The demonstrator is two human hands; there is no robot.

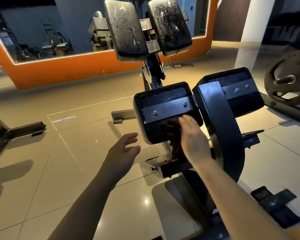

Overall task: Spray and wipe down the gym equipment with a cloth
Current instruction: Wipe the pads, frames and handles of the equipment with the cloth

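Note:
A black gym machine stands before me, with two upper pads speckled with spray droplets. Below them sit two black pad backs, the left one crossed by a bolted metal plate. My right hand presses a dark reddish-brown cloth flat against the lower part of that left pad back. My left hand hovers free just left of the pad, fingers spread, holding nothing. No spray bottle shows in either hand.
The right pad back sits beside a curved black frame arm. A weight plate hangs on a bar at right. An orange-framed mirror lines the far wall. Metal frame feet lie on the tiled floor at left.

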